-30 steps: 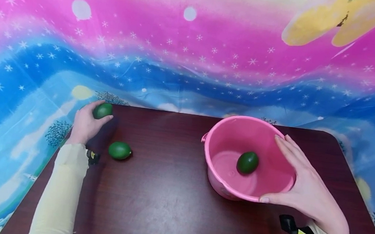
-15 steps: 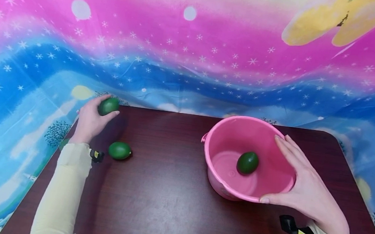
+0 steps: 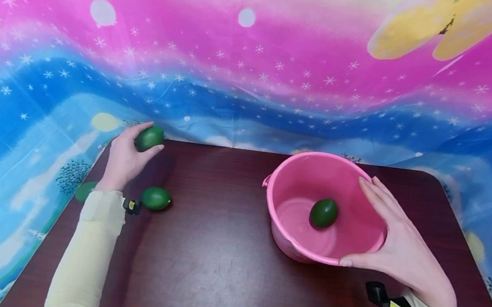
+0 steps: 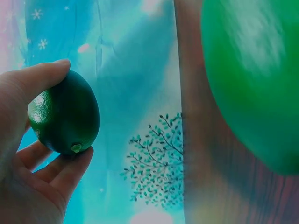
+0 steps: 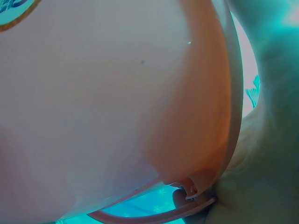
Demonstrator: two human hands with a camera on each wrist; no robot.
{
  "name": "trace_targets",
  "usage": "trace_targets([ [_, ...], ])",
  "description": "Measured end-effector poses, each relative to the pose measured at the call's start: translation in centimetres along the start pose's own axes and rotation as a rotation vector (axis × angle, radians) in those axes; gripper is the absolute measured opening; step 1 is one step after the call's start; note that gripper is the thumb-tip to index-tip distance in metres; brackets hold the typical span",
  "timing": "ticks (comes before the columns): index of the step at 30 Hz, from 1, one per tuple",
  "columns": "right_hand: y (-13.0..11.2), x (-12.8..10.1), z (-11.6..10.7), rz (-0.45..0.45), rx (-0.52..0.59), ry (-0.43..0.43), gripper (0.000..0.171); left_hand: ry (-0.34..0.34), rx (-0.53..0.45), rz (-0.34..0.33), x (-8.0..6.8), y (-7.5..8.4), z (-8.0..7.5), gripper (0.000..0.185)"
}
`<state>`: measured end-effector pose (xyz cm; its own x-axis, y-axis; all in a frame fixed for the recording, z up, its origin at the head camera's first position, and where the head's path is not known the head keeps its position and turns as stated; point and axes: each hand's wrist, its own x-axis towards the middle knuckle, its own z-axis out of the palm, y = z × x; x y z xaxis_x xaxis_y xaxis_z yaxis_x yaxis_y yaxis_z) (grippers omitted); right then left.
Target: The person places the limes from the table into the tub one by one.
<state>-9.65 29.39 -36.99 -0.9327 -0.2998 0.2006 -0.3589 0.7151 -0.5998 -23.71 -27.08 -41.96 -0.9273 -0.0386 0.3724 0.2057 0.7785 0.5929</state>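
The dark green lime [image 3: 149,138] sits in the left hand [image 3: 124,161], held up off the bench [image 3: 217,269] near its far left corner, pinched between thumb and fingertips; the left wrist view shows the fingers [image 4: 70,168] curled under it and the thumb over the top, stem end facing down. That grip looks light, so the carry calls for keeping the fingers wrapped round the fruit's middle and moving it level, high enough to clear the rim of the pink bucket [image 3: 275,215], then letting go low inside so it does not bounce out. The bucket stands well apart to the right, tilted toward the person, with another lime [image 3: 324,213] already lying on its floor. The right hand [image 3: 397,247] steadies it, thumb hooked on the near rim and straight fingers laid against the far right wall. A second lime on the bench [image 3: 155,198] rests just beside the left sleeve [image 3: 85,256]
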Motion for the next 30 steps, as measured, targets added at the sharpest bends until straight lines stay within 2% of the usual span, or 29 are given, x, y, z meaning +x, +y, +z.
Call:
trace_targets([
  [14,-0.2,-0.1,0.0,0.031,0.002,-0.008,0.135,0.048,-0.049,0.085,0.1,2.3,1.2,0.061],
  [30,0.1,0.0,-0.2,0.012,0.002,-0.012,0.134,0.091,-0.101,0.163,-0.1,4.8,2.1,0.063],
])
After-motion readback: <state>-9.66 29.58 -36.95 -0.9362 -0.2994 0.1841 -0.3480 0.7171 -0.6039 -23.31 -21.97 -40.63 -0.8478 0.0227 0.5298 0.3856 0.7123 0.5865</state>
